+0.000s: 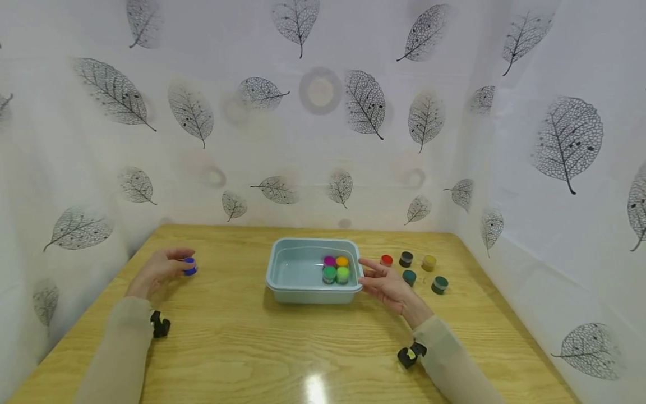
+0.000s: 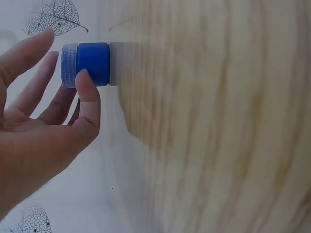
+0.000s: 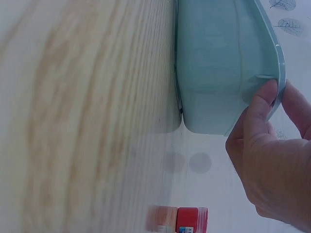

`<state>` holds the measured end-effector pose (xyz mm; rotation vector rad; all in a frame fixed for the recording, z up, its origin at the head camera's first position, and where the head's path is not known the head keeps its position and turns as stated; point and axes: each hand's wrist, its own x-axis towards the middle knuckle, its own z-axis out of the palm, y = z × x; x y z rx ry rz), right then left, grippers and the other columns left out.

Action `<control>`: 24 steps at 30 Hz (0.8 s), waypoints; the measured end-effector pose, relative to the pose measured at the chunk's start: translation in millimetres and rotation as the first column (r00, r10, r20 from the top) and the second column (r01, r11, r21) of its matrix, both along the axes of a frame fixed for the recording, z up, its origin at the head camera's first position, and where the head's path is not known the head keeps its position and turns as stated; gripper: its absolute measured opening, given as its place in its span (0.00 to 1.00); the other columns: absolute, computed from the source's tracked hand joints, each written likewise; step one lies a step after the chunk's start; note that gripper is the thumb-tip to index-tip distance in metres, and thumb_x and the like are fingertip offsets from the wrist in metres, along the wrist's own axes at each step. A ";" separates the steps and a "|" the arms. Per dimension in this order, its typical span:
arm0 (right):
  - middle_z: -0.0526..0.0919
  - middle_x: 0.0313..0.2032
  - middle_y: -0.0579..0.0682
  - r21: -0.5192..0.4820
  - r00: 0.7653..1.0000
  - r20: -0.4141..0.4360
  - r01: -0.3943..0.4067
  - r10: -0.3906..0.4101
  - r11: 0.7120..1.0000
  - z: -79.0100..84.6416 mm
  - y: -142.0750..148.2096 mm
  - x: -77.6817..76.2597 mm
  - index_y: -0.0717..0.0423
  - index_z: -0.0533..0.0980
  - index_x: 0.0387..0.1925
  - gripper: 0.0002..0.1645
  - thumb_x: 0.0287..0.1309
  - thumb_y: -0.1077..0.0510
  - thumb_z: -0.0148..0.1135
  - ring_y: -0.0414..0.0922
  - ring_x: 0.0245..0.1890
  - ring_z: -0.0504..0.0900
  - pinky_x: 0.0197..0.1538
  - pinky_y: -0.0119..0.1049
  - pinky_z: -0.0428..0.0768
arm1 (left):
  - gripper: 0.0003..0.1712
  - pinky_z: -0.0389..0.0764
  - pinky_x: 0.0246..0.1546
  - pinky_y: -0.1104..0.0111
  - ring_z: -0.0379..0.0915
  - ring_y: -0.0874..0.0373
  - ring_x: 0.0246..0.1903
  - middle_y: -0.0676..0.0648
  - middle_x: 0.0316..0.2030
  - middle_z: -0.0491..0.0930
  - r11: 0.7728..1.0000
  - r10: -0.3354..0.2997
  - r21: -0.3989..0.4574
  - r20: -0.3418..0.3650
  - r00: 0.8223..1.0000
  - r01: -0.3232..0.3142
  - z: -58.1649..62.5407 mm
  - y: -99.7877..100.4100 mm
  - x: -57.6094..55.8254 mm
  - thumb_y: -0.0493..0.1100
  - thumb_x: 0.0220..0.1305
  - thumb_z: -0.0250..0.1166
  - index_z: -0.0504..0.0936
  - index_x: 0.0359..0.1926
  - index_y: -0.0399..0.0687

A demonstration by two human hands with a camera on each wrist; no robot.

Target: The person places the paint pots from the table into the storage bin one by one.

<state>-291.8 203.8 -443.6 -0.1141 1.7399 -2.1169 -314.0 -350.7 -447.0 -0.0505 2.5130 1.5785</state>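
Observation:
At the left of the table, a small blue paint jar stands upright with a clear lid. My left hand is beside it, thumb against or just in front of the jar and the other fingers spread apart; whether they touch it cannot be told. A pale blue-green plastic tub stands at the middle. My right hand pinches its right rim between thumb and fingers, as the right wrist view shows. Inside the tub's right side sit purple, orange, green and lime jars.
Right of the tub stand more jars: red, black, yellow, teal and dark green. The wooden table is bounded at the back and sides by a white leaf-print curtain.

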 end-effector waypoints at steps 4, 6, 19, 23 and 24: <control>0.69 0.60 0.65 0.001 1.000 0.007 0.000 0.000 1.000 0.6 0.0 0.7 0.60 0.56 0.74 0.39 0.64 0.70 0.58 0.48 0.52 0.80 0.51 0.32 0.84 | 0.40 0.81 0.37 0.69 0.76 0.64 0.39 0.27 0.68 0.60 1.000 -0.002 -0.024 0.064 0.998 0.003 0.1 0.9 0.1 0.42 0.68 0.62 0.55 0.73 0.30; 0.69 0.60 0.65 0.002 1.000 0.009 0.000 0.000 1.000 0.7 0.1 0.8 0.60 0.56 0.74 0.39 0.64 0.70 0.58 0.48 0.52 0.80 0.51 0.32 0.84 | 0.41 0.81 0.36 0.70 0.76 0.63 0.38 0.27 0.68 0.59 1.000 0.012 -0.022 0.095 0.995 -0.010 0.4 1.3 0.2 0.42 0.68 0.63 0.53 0.73 0.31; 0.69 0.61 0.65 0.007 1.000 0.019 0.005 -0.006 1.000 1.6 -0.8 2.0 0.59 0.56 0.74 0.39 0.64 0.70 0.58 0.47 0.52 0.81 0.51 0.31 0.84 | 0.37 0.83 0.41 0.72 0.76 0.67 0.38 0.29 0.54 0.74 0.999 0.011 0.041 0.078 0.997 -0.014 -4.1 -2.1 -2.3 0.35 0.62 0.67 0.61 0.66 0.21; 0.71 0.59 0.63 0.001 1.000 0.014 0.011 -0.011 1.000 1.8 -0.3 1.1 0.59 0.57 0.74 0.39 0.64 0.70 0.58 0.47 0.52 0.81 0.50 0.31 0.84 | 0.38 0.85 0.43 0.70 0.79 0.66 0.37 0.45 0.46 0.79 0.998 0.010 0.068 0.070 0.998 -0.015 -2.0 -2.3 -2.9 0.39 0.62 0.69 0.63 0.65 0.23; 0.71 0.58 0.62 0.002 1.000 0.014 0.013 -0.013 1.000 1.7 -0.2 1.0 0.59 0.57 0.74 0.39 0.64 0.70 0.58 0.47 0.51 0.81 0.50 0.31 0.84 | 0.38 0.85 0.45 0.68 0.79 0.66 0.38 0.44 0.48 0.79 0.997 0.009 0.072 0.066 0.998 -0.014 -1.2 -1.6 -2.7 0.40 0.62 0.69 0.64 0.65 0.23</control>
